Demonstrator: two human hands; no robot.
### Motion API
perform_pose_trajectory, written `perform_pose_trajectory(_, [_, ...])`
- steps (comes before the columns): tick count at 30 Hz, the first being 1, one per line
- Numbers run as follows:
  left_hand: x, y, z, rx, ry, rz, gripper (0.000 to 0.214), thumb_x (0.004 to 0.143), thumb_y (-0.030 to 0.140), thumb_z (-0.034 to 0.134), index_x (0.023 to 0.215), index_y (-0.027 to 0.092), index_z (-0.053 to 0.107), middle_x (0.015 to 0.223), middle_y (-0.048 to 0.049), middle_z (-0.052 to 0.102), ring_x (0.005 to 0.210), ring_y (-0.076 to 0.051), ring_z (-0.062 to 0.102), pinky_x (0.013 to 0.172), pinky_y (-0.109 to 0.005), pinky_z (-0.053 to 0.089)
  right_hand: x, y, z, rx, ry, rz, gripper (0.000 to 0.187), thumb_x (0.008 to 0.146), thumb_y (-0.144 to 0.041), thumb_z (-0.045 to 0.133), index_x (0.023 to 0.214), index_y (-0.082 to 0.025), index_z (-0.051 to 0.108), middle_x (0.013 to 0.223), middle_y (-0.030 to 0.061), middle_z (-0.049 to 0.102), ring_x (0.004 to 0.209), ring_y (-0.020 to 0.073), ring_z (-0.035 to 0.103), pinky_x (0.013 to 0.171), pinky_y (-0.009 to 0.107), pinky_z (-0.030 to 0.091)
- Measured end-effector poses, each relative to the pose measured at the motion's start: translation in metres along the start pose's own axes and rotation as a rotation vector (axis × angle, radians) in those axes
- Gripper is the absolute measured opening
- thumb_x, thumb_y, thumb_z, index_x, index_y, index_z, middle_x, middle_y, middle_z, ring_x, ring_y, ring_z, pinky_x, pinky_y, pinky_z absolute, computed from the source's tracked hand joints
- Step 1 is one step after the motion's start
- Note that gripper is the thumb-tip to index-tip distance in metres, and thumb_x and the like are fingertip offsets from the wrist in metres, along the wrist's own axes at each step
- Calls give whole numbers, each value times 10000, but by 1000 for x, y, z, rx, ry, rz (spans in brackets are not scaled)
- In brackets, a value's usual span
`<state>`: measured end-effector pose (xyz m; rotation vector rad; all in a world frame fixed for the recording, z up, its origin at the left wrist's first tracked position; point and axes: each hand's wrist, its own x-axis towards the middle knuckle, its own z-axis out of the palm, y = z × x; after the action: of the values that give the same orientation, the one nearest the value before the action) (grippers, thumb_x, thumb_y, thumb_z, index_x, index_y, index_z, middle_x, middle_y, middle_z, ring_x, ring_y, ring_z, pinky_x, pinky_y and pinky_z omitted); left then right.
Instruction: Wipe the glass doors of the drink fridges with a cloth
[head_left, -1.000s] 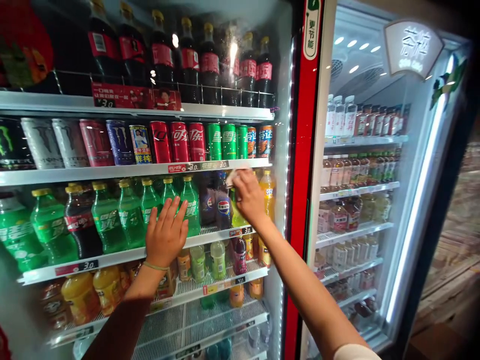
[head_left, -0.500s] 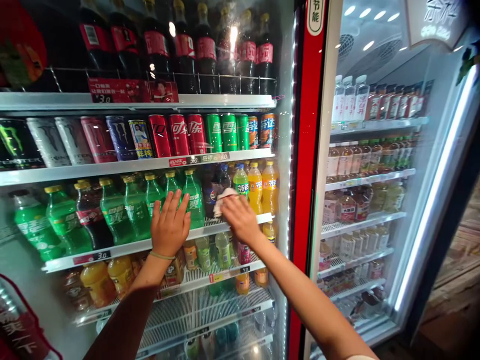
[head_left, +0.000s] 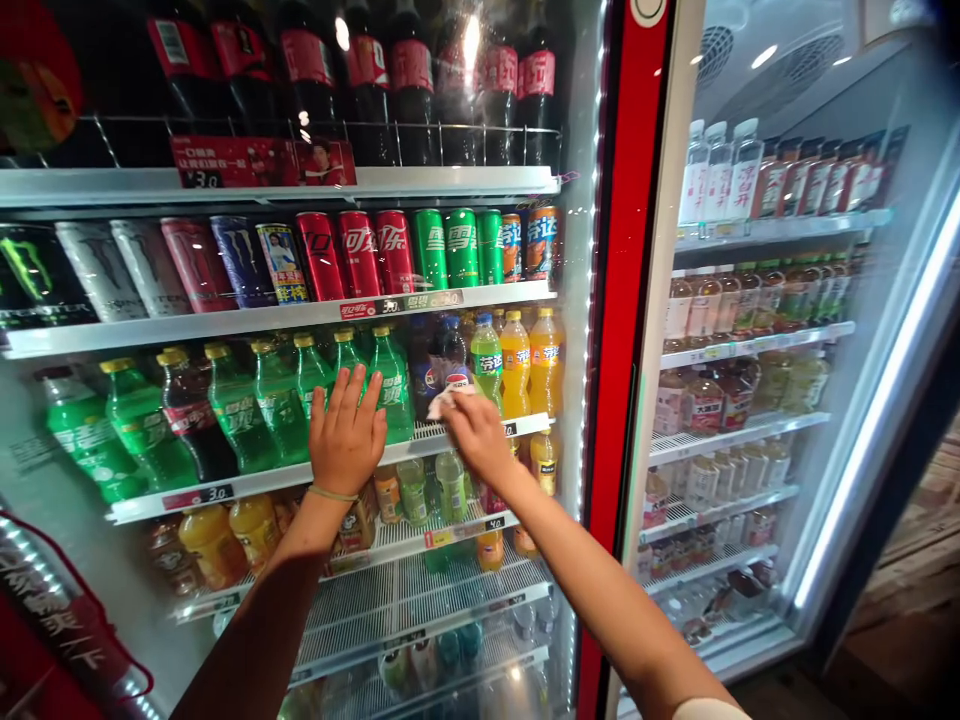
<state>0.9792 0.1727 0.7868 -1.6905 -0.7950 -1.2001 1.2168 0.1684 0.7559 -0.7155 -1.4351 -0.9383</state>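
A glass door (head_left: 450,240) of a drinks fridge stands in front of me, with reflections on it. My left hand (head_left: 347,430) lies flat against the glass, fingers stretched up, in front of the green soda bottles (head_left: 238,405). To its right, my right hand (head_left: 478,435) is closed on a crumpled white cloth or tissue (head_left: 448,400), held at the glass. Which material it is I cannot tell. Behind that hand, inside the fridge, are a dark cola bottle (head_left: 450,350) and orange soda bottles (head_left: 516,365).
A row of cans (head_left: 321,255) stands on the shelf above, with large cola bottles (head_left: 369,75) higher up. A red door frame (head_left: 619,300) separates this fridge from a second lit fridge (head_left: 750,335) with bottled drinks on the right.
My right hand has tightened its fingers around the white cloth or tissue, staying close to the same spot on the glass. My left hand keeps its flat pose. The view has shifted slightly.
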Motion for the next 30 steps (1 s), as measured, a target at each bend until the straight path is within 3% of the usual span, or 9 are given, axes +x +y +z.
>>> perform_pose_trajectory(4, [0,4,3,-2,14,-20,742,976,222,593,1641,314,275,1627,-86,432,1545,-275,358,1316,-505,180,31,84,-36,-110,202,261,278,1020,-269,460,997,-143,707,1070,121,656,1038,220,611,942,411,549])
perform_pose_trajectory(6, [0,6,4,7,16,-27,744,976,219,590,1642,309,271,1626,-89,432,1548,-272,351,1318,-506,176,43,102,-37,-161,314,406,176,973,-216,532,1066,-165,673,1163,154,600,1135,279,567,994,508,494])
perform_pose_trajectory(9, [0,7,3,33,10,-19,734,983,219,581,1644,296,271,1620,-93,441,1545,-264,357,1318,-498,180,39,61,-10,-104,264,371,229,960,-151,509,1132,-205,651,1196,146,587,1151,292,550,991,503,464])
perform_pose_trajectory(12, [2,6,0,41,4,-3,715,987,219,577,1640,276,292,1613,-99,449,1546,-251,353,1320,-477,173,15,-11,16,51,69,107,264,986,-144,500,1173,-249,655,1163,102,631,1074,252,578,912,401,489])
perform_pose_trajectory(14, [2,6,-1,42,-2,4,703,988,219,577,1635,261,307,1611,-105,451,1552,-245,342,1323,-468,162,8,-32,21,146,-18,-13,231,999,-177,531,1158,-274,668,1119,66,656,1016,223,588,867,350,495])
perform_pose_trajectory(22, [1,8,0,62,8,2,693,982,207,568,1630,247,324,1611,-106,449,1560,-241,321,1325,-470,160,105,58,1,138,167,312,227,985,-191,499,1141,-242,656,1221,111,556,1171,275,511,999,485,432])
perform_pose_trajectory(24, [1,8,0,54,-1,-4,686,984,206,560,1628,249,328,1612,-104,447,1559,-238,323,1325,-467,156,90,35,4,185,87,247,235,999,-207,479,1141,-238,663,1183,104,598,1125,266,552,964,465,470])
perform_pose_trajectory(28, [2,6,-1,58,-22,-4,653,992,217,545,1617,238,357,1608,-108,452,1554,-236,335,1325,-461,155,4,-43,7,289,-127,35,256,1012,-210,478,1049,-304,713,970,33,712,856,215,635,721,352,549])
perform_pose_trajectory(30, [2,6,-2,64,-38,-5,639,994,225,539,1611,239,371,1608,-110,452,1548,-242,350,1321,-471,164,-19,-54,7,295,-175,5,244,998,-237,510,1014,-340,730,951,13,730,805,207,641,670,337,557])
